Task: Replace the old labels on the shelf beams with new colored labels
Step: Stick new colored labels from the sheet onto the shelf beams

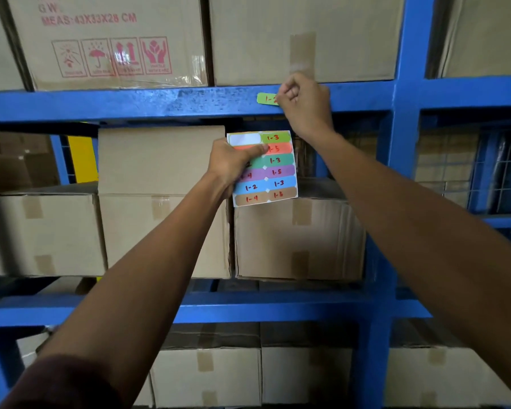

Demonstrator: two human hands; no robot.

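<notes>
A green label (pixel 265 99) with red writing lies flat on the upper blue shelf beam (pixel 160 101). My right hand (pixel 306 106) is raised to the beam, its curled fingers at the label's right end and covering it. My left hand (pixel 232 165) grips a sheet of colored labels (pixel 273 172) below the beam, thumb across its upper left. The sheet carries green, orange, teal, purple, blue and brown labels with red numbers; its top left slot is blank white.
Cardboard boxes (pixel 298 240) fill the shelves above and below the beam. A blue upright post (pixel 404 137) stands right of my right hand. A lower blue beam (pixel 248 308) crosses under the middle boxes. Wire mesh (pixel 502 172) backs the right bay.
</notes>
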